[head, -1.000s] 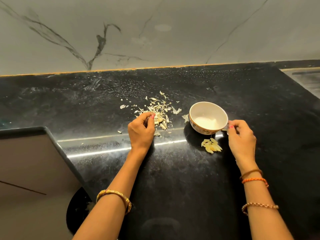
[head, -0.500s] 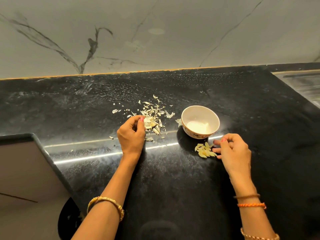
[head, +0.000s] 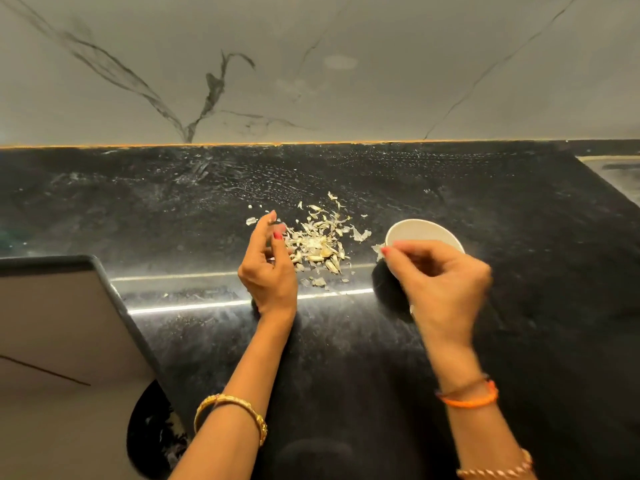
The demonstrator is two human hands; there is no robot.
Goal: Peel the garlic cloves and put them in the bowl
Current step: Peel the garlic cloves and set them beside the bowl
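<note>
Black counter [head: 346, 358], glossy, with a bright strip of reflected light running across it. Grey veined wall [head: 311, 64] behind.

Bowl [head: 422, 230]: white, upright on the counter, right of centre. Only its far rim and part of the inside show; the right hand covers the rest. Contents not visible.

Skins [head: 320, 239]: a loose heap of papery garlic peel on the counter, between the two hands, left of the bowl. A few stray flakes lie farther out. One larger flake sits just beside the bowl's left edge.

Peeled cloves: none in sight.

Left hand [head: 268, 268]: raised at the left edge of the skins, fingers half curled, thumb and forefinger tips close together at the top. Something small may be pinched there; too small to tell. Gold bangle [head: 230, 412] on the wrist.

Right hand [head: 440, 275]: blurred, held over the near side of the bowl, fingers curled inward with tips drawn together. Whether it holds anything, I cannot tell. Orange band [head: 467, 398] on the wrist.

Pale slab [head: 59, 323] with a dark edge at lower left.
</note>
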